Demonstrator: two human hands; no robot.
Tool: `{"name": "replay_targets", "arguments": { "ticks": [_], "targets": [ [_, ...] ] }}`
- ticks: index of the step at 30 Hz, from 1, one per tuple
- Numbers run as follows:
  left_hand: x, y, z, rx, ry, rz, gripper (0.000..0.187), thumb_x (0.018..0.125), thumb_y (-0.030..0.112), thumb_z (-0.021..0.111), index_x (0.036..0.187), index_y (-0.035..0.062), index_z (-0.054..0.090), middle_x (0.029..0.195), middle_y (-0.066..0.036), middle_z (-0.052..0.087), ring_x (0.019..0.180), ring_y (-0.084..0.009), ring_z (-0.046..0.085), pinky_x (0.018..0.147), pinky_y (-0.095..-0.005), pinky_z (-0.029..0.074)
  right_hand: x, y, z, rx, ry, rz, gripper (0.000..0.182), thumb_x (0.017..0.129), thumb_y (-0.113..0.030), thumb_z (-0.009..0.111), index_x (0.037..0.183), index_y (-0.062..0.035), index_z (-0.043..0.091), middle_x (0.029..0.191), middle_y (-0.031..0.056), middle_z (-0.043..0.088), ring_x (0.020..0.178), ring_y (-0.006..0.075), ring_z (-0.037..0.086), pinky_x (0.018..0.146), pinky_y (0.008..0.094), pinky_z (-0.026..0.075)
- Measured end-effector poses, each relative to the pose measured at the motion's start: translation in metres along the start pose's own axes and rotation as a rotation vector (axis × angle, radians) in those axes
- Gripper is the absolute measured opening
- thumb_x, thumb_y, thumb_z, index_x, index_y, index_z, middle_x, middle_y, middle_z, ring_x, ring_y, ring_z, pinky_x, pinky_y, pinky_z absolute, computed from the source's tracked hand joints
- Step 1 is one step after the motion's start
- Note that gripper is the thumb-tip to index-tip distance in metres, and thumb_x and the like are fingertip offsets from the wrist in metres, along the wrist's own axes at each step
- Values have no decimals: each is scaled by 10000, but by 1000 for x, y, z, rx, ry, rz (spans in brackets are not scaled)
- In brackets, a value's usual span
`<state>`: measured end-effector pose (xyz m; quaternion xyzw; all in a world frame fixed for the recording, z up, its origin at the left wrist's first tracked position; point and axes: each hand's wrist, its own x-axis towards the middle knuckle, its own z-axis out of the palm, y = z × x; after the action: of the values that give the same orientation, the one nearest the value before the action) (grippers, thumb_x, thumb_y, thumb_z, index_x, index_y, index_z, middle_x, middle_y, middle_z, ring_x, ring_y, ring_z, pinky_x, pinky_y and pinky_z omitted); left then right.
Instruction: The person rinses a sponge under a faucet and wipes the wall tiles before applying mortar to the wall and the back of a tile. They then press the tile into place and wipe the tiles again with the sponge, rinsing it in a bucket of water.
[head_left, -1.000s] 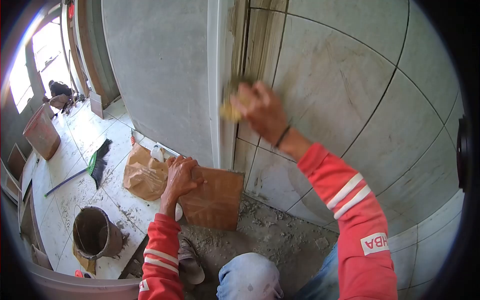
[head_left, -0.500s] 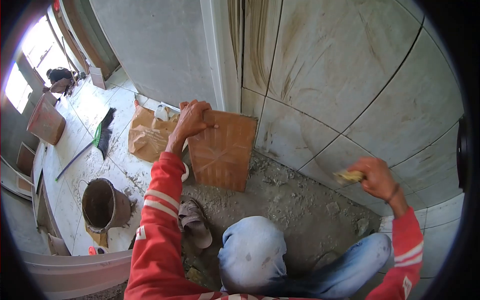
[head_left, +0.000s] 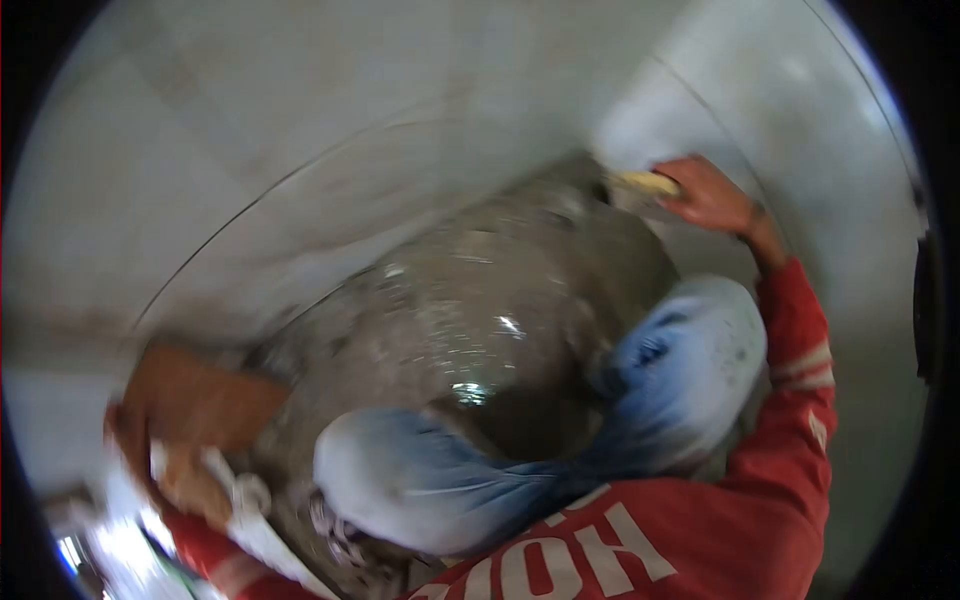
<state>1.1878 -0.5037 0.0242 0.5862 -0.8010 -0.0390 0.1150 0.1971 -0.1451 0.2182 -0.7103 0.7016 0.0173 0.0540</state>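
Frame heavily blurred. Your right hand [head_left: 712, 195] pinches a yellow sponge [head_left: 645, 183] low against the tiled wall [head_left: 300, 90], where wall meets dirty floor [head_left: 480, 290]. Your left hand [head_left: 125, 435] sits by the brown tile [head_left: 195, 400] at the floor's left edge; grip too smeared to tell. Knees in jeans [head_left: 690, 350] bent over floor.

Blurred pale tiled wall [head_left: 300, 110] with dark grout lines, rough grey mortar floor [head_left: 470, 300], dim light

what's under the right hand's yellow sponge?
The right hand presses the yellow sponge where the pale wall tile meets the gritty floor. The spot directly beneath is covered by sponge and blur.
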Motion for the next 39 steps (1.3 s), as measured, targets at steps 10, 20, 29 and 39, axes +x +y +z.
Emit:
{"name": "replay_targets", "arguments": {
  "ticks": [10,20,29,39],
  "targets": [
    [-14,244,-92,24,115,155,304,893,215,795,1057,-9,670,885,-175,681,800,-328,611,790,-438,528,-304,116,36,162,-67,821,411,787,-228,729,1138,-16,745,982,206,748,956,353,711,933,440,545],
    [-7,484,-140,147,217,501,342,854,90,804,858,-21,481,747,-175,362,684,-335,384,645,-408,388,-429,84,224,488,-570,988,551,761,-452,777,1145,-57,768,1045,220,767,978,387,733,905,491,558],
    [56,783,-99,-73,181,914,333,804,33,820,822,-13,490,734,-186,413,657,-368,362,607,-431,358,-413,76,364,439,-507,1083,520,788,-343,761,1170,8,713,1071,282,743,1050,464,709,944,525,552],
    [74,1036,40,-415,9,1129,525,699,301,956,743,29,509,623,-123,422,588,-266,374,549,-393,386,-423,15,270,696,149,1183,499,892,-308,750,1265,-30,568,1132,269,715,1093,467,687,925,524,535]
  ]
}}
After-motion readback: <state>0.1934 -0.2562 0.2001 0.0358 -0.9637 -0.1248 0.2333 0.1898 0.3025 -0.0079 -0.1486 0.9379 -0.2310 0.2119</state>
